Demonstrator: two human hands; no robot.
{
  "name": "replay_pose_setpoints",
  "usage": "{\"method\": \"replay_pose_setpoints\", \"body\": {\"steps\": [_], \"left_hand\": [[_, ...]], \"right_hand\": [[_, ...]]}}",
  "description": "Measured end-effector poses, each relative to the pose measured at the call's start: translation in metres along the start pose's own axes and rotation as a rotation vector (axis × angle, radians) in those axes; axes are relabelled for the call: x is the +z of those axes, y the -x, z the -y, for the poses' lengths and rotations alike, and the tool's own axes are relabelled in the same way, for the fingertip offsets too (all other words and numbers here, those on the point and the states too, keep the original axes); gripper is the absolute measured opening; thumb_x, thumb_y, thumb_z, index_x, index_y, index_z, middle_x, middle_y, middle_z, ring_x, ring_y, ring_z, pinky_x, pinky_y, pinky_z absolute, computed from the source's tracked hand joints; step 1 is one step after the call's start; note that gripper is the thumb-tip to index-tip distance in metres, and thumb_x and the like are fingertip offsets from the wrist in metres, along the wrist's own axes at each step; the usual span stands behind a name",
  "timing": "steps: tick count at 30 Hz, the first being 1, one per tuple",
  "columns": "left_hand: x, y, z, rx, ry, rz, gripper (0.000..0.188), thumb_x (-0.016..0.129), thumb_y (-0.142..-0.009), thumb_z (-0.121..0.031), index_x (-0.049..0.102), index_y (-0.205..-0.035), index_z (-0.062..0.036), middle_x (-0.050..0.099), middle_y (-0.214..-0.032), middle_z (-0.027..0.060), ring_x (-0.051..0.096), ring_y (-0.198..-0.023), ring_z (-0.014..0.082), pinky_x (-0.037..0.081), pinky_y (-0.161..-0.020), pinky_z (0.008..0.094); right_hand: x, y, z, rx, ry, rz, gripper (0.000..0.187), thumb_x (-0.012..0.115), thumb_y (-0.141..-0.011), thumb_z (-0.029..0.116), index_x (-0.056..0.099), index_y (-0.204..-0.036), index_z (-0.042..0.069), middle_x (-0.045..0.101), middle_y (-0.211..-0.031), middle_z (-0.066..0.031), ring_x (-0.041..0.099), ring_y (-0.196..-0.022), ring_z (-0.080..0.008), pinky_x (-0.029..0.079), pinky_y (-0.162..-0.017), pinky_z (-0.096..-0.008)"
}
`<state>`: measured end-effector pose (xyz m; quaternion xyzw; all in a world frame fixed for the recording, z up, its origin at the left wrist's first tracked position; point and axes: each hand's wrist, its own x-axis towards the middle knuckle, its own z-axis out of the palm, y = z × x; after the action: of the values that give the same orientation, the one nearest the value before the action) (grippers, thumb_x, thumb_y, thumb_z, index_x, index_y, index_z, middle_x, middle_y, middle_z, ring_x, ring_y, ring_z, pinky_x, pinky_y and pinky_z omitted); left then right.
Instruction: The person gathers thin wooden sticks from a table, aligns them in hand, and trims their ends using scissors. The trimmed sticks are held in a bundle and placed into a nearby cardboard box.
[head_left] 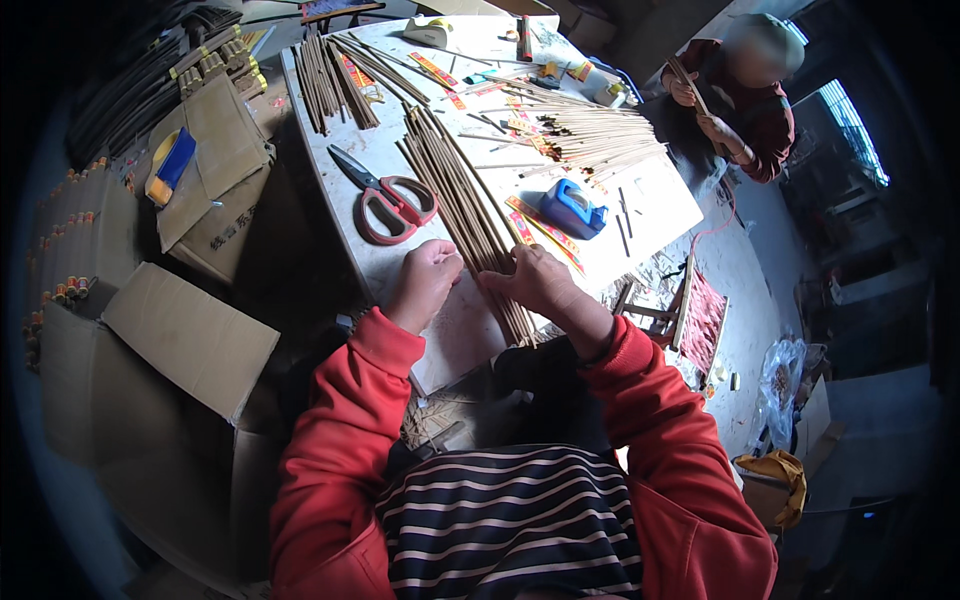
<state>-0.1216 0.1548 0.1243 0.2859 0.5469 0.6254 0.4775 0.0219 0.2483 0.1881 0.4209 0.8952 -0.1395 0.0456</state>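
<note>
A long pile of thin brown incense sticks (455,190) runs down the table toward me. My right hand (543,283) lies over the near part of that pile, thumb and fingers closed around some of the sticks. Just left of the pile is my left hand (428,280), its fingers curled together; what they pinch, if anything, is hidden. Red-handled scissors (385,198) rest left of the sticks, blades pointing away from me. To the right of the pile stands a blue tape dispenser (573,208), beside red and yellow paper strips (545,235).
More sticks (605,135) fan out at the right, with others (335,85) at the far left. A white tape dispenser (430,33) stands at the back. Cardboard boxes (190,335) flank the table's left side. Another person (740,95) holds sticks at the far right.
</note>
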Motion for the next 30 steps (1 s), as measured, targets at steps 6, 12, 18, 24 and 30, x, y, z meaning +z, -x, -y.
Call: {"method": "replay_pose_setpoints", "body": {"steps": [6, 12, 18, 24, 30], "left_hand": [[0.004, -0.004, 0.005, 0.085, 0.027, -0.06, 0.021, 0.054, -0.08, -0.008, 0.052, -0.097, 0.0043, 0.057, -0.086, 0.0061, 0.053, -0.075, 0.0093, 0.043, -0.069, 0.0212], [-0.001, -0.004, 0.006, 0.089, 0.005, -0.112, 0.024, 0.054, -0.079, -0.008, 0.053, -0.1, 0.0055, 0.057, -0.086, 0.0064, 0.052, -0.076, 0.0094, 0.043, -0.069, 0.0216], [-0.005, -0.002, 0.005, 0.072, 0.028, -0.095, 0.03, 0.055, -0.078, -0.01, 0.053, -0.102, 0.0071, 0.059, -0.089, 0.0089, 0.055, -0.079, 0.0115, 0.044, -0.07, 0.0232], [-0.004, -0.002, 0.003, 0.087, 0.05, -0.089, 0.029, 0.055, -0.078, -0.01, 0.053, -0.102, 0.0072, 0.059, -0.087, 0.0073, 0.054, -0.076, 0.0107, 0.044, -0.068, 0.0226], [0.0, 0.002, -0.003, 0.067, 0.09, -0.096, 0.024, 0.056, -0.08, -0.009, 0.052, -0.1, 0.004, 0.054, -0.08, 0.0023, 0.05, -0.07, 0.007, 0.041, -0.061, 0.0196]], "right_hand": [[0.019, -0.011, 0.015, -0.083, 0.014, -0.093, 0.052, 0.065, -0.066, 0.036, 0.052, -0.089, -0.008, 0.058, -0.087, -0.0264, 0.058, -0.087, -0.0359, 0.047, -0.077, -0.0405], [0.013, -0.026, 0.027, 0.026, -0.012, -0.024, 0.034, 0.054, -0.069, 0.018, 0.053, -0.089, -0.009, 0.059, -0.088, -0.027, 0.06, -0.086, -0.037, 0.047, -0.077, -0.0398], [0.011, -0.031, 0.037, 0.082, 0.016, -0.008, 0.031, 0.049, -0.073, 0.018, 0.054, -0.092, -0.006, 0.059, -0.092, -0.0261, 0.06, -0.088, -0.0352, 0.047, -0.079, -0.0387], [0.019, -0.038, 0.032, 0.037, 0.088, -0.007, 0.032, 0.047, -0.075, 0.019, 0.056, -0.094, -0.005, 0.06, -0.093, -0.0255, 0.06, -0.089, -0.0349, 0.047, -0.078, -0.0395], [0.019, -0.039, 0.028, 0.054, -0.122, 0.073, 0.031, 0.051, -0.073, 0.02, 0.056, -0.09, -0.006, 0.061, -0.084, -0.0228, 0.062, -0.075, -0.0295, 0.05, -0.066, -0.037]]}}
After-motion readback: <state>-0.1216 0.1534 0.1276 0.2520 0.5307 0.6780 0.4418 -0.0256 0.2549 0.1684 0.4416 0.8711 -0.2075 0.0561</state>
